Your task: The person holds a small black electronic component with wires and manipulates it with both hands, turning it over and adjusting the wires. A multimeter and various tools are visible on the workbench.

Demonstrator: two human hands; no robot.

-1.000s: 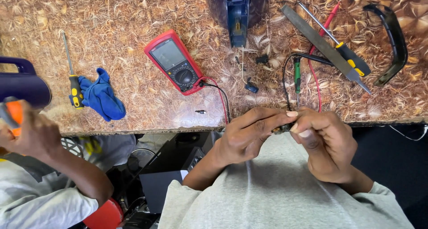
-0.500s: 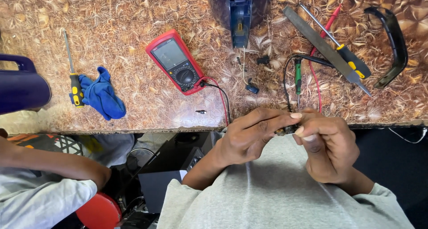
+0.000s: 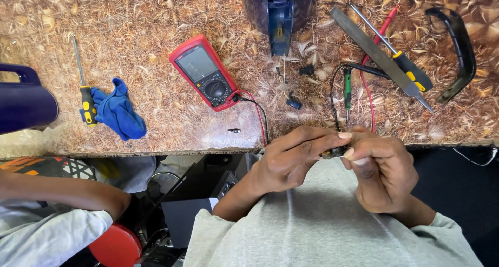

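At the patterned workbench edge, lower centre of the frame, left hand and right hand pinch a small dark component lying crosswise between their fingertips.

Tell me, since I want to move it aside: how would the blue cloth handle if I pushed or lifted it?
The blue cloth lies crumpled in soft folds, so it would likely bunch up when pushed and hang limp when lifted. It looks thin, probably light. It touches the screwdriver, so a push might nudge that too.

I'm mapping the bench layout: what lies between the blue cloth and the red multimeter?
Nothing: in the head view, only bare patterned tabletop separates the blue cloth from the red multimeter.
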